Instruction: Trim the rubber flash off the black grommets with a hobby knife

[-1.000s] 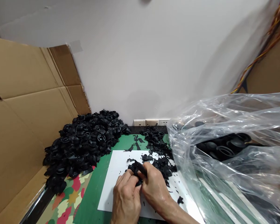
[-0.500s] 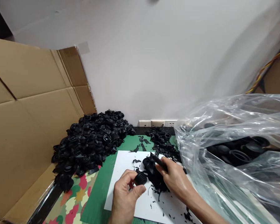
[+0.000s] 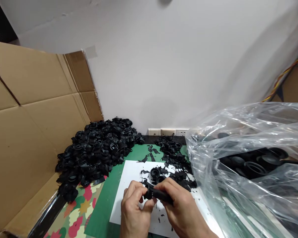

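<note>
Closed around a small ribbed black rubber bellows point(image 3: 147, 191), my left hand point(image 3: 135, 210) is low over a white sheet point(image 3: 121, 188). My right hand point(image 3: 182, 208) grips a slim tool with a black handle point(image 3: 163, 195); its far end meets the bellows, and the tip is hidden there. Just beyond the fingers, another ringed black rubber piece point(image 3: 155, 172) sits among dark trimmings. Thin black scraps point(image 3: 186, 180) are scattered over the sheet's right side.
A big heap of black rubber parts point(image 3: 96, 148) lies at left against a cardboard wall point(image 3: 44, 122). At right, a clear plastic bag point(image 3: 206, 155) contains larger round black pieces point(image 3: 255, 167). Green board point(image 3: 101, 211) extends under the sheet. Sockets point(image 3: 167, 132) line the wall behind.
My right hand has come down and left from the scrap pile, bringing the tool against the bellows. My left hand keeps its hold, nearly in place. The ringed piece beyond is now uncovered.
</note>
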{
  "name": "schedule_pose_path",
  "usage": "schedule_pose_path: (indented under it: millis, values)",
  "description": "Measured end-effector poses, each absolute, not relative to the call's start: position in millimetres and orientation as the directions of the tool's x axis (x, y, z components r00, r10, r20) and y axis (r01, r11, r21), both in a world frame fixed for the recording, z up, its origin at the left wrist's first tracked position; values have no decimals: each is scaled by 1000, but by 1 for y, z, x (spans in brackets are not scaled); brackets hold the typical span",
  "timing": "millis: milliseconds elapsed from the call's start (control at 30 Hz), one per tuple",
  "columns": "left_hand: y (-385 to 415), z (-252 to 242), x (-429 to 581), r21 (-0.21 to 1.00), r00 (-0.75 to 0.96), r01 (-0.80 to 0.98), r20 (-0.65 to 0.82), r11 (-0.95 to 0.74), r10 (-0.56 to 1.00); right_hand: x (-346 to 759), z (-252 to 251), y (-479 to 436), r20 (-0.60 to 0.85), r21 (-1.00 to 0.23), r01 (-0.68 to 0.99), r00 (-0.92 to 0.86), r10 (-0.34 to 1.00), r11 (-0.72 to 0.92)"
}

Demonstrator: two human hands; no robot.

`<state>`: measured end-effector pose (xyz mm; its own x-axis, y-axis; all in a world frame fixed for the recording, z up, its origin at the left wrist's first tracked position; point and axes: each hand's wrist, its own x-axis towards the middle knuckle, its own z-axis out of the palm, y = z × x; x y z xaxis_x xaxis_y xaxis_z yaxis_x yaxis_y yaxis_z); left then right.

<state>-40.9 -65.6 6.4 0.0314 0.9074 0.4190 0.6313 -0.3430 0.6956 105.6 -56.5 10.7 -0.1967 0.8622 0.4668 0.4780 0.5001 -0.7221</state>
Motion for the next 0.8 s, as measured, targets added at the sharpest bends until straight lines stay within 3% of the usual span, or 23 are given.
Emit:
schedule_pose_path:
  millis: [133, 233, 300, 400, 500, 633, 800]
  values:
    - [-67, 3, -43, 544, 109, 735, 495, -405, 862, 103, 7, -56, 520, -460, 675, -323, 791, 578]
    - [-68, 5, -41, 523, 110, 722, 559, -453, 822, 101, 7, -55, 547, -269, 746, -403, 734, 610]
    - [-69, 9, -40, 584, 110, 646, 566, -492, 817, 103, 8, -51, 503, -341, 754, -358, 786, 562]
    - [-73, 16, -41, 728, 97, 456, 531, -512, 842, 117, 15, -37, 340, -582, 752, -120, 933, 309]
    - [-74, 21, -44, 850, 20, 323, 433, -415, 901, 135, 26, -25, 271, -667, 730, 52, 961, 148]
    - [-68, 19, -46, 952, -23, 215, 230, -220, 973, 141, 33, -28, 188, -764, 632, 26, 982, 130]
    - [-61, 14, -43, 971, 24, 135, 195, -197, 980, 129, 23, -41, 104, -921, 370, -68, 992, 122]
